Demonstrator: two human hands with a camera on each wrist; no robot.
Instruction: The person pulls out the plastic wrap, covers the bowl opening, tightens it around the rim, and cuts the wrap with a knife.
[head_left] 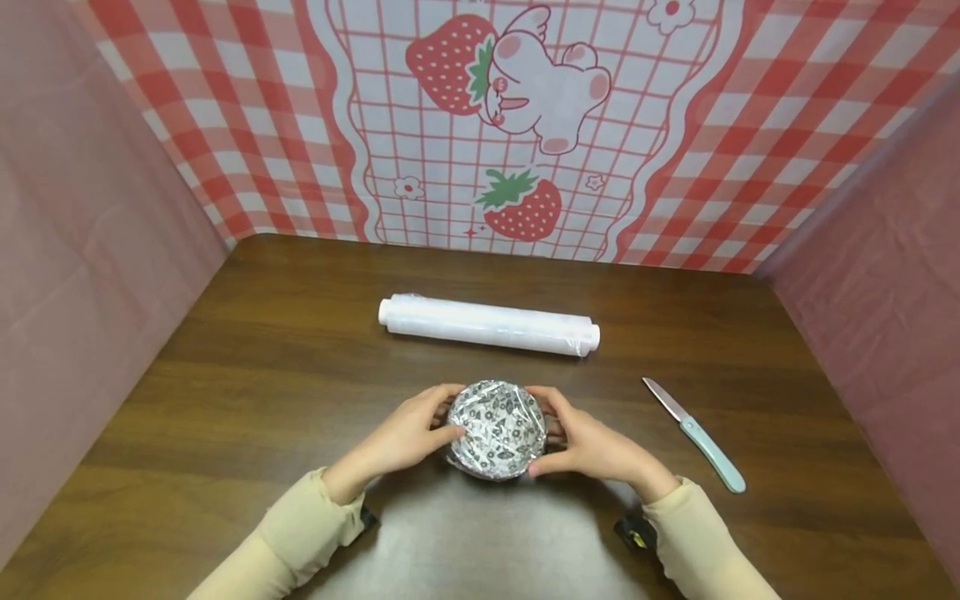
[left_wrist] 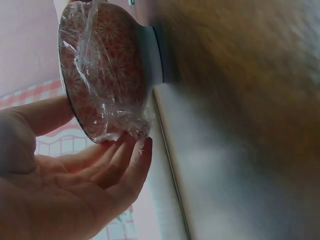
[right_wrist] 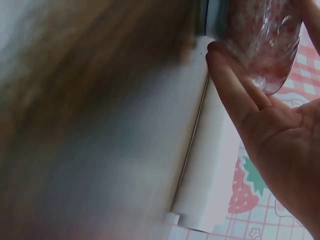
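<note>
A small bowl (head_left: 491, 425) with a dark flower print inside stands upright on the table, plastic wrap stretched over its top. Its outer wall (left_wrist: 112, 50) is reddish with pale flowers, and the wrap (left_wrist: 127, 122) bunches in folds against it. My left hand (head_left: 408, 431) holds the left side, thumb at the rim and fingers round the wall. On the opposite side my right hand (head_left: 597, 442) holds the bowl likewise, its thumb near the front rim. In the right wrist view, fingers (right_wrist: 235, 92) reach low along the bowl's wall. The far fingers are partly hidden in the head view.
Behind the bowl lies a roll of plastic wrap (head_left: 487, 323), crosswise on the brown wooden table (head_left: 285, 333). A knife (head_left: 708, 448) with a pale green handle lies to the right, blade pointing away. A checked strawberry cloth (head_left: 480, 200) hangs at the back, with pink cloth on both sides.
</note>
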